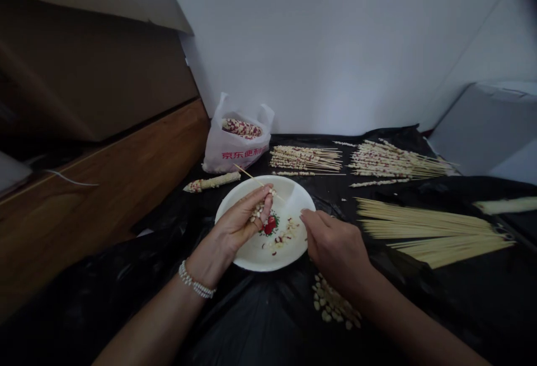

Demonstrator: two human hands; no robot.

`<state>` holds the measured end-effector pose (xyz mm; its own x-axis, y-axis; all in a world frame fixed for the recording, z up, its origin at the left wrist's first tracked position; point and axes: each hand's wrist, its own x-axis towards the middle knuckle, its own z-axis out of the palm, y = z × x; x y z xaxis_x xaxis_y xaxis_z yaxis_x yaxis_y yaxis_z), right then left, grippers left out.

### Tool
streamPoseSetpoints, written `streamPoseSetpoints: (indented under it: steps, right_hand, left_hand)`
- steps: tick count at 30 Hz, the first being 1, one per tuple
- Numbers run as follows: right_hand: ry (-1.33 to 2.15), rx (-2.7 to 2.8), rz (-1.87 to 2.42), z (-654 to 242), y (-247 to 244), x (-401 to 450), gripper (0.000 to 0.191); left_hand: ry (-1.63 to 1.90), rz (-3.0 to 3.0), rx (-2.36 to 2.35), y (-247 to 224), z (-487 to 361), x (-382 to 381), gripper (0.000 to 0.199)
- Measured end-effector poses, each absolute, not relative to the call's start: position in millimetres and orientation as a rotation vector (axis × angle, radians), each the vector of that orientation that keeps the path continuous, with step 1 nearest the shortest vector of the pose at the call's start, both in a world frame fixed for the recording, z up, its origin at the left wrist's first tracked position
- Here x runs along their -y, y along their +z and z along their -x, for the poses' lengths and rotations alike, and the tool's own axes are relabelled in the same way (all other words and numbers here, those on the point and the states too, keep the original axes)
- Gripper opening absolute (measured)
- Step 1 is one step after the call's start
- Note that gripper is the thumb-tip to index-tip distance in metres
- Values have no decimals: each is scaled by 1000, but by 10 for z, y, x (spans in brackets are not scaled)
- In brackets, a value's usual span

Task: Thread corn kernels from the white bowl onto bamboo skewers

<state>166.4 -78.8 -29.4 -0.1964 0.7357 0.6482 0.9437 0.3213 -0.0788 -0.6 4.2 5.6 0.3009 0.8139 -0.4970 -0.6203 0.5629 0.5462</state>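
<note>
My left hand (241,217), with a beaded bracelet at the wrist, is closed over the left side of a white bowl (226,245). A thin bamboo skewer (243,172) sticks out above its fingers, and pale corn kernels (257,214) show in the palm. By the bowl's right rim is my right hand (338,243), its fingers pinched together; whatever they hold is hidden. Loose white and dark red kernels (287,233) lie in the bowl, next to a red printed pattern on its bottom. A pile of pale kernels (333,304) lies below my right hand.
Behind the bowl stands a white plastic bag (235,150) with corn cobs (241,127). A partly stripped cob (212,182) lies before it. Kernel-threaded skewers (308,158) form two groups at the back. Bare skewers (432,231) fan out right, on black plastic sheeting (260,321).
</note>
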Motion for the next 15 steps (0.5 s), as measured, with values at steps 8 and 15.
streamPoseSetpoints:
  steps: [8,15]
  right_hand:
    - [-222,1959,1506,-1611,-312,789,20]
    - [80,1866,1529,-1613,-303,781,25]
  left_hand:
    - [818,-448,-837,-35,-97,114,21]
    - [777,-427,-744,-126,-128,131,16]
